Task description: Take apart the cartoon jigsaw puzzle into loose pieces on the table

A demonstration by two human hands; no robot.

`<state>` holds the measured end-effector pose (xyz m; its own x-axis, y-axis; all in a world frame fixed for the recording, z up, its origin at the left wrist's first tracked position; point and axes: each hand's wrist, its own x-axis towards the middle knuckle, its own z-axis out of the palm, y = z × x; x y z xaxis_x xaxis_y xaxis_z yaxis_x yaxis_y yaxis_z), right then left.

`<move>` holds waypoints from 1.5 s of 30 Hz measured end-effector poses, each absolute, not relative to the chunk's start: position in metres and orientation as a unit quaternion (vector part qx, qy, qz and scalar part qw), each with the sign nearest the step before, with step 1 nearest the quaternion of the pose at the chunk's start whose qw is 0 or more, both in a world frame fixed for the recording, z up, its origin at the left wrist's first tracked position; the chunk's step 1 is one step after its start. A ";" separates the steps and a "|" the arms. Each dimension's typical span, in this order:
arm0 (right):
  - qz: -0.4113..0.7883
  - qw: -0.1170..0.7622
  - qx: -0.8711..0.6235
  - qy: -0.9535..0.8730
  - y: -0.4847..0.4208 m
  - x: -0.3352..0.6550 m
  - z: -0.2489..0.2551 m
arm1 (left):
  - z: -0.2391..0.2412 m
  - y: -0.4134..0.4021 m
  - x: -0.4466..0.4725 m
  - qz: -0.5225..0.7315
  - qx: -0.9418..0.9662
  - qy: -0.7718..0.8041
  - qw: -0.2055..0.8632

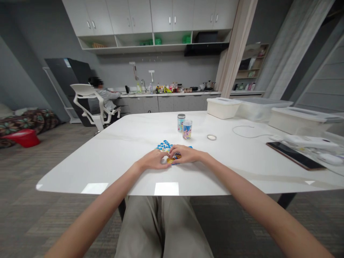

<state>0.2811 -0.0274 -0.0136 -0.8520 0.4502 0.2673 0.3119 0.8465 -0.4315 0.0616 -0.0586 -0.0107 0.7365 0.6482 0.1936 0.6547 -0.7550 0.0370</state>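
My left hand (154, 159) and my right hand (185, 154) meet low over the white table, fingers curled and fingertips close together. Between the fingertips are yellow jigsaw pieces (170, 161), partly hidden by the fingers; darker printed parts show beneath my right hand. Just beyond my left hand lies a loose cluster of blue-and-white jigsaw pieces (164, 145). Farther off stand a lidded printed canister (181, 123) and, in front of it, a printed canister without its lid (187, 130). A round lid (211, 137) lies flat to their right.
On the right are a dark phone (295, 155), a thin cable (248, 137) and white devices (311, 141). White storage boxes (223, 108) line the far right side. A person (106, 98) sits on a white chair (87, 100) by the kitchen counter.
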 end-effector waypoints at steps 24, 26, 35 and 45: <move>0.205 0.149 -0.209 -0.944 -0.027 0.278 -0.008 | -0.011 -0.049 0.059 -0.133 -0.883 -0.376 -0.246; 0.217 0.150 -0.209 -0.942 -0.026 0.277 -0.008 | -0.010 -0.050 0.059 -0.137 -0.883 -0.375 -0.248; 0.265 0.155 -0.232 -0.923 -0.025 0.279 -0.011 | -0.012 -0.049 0.058 -0.136 -0.890 -0.361 -0.244; 0.297 0.161 -0.239 -0.910 -0.019 0.283 -0.014 | -0.017 -0.044 0.058 -0.159 -0.897 -0.344 -0.227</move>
<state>0.2834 -0.0193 -0.0141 -0.8337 0.5310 0.1518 0.3391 0.7091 -0.6183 0.0575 -0.0440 -0.0172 0.7125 0.6898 0.1287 0.5455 -0.6599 0.5167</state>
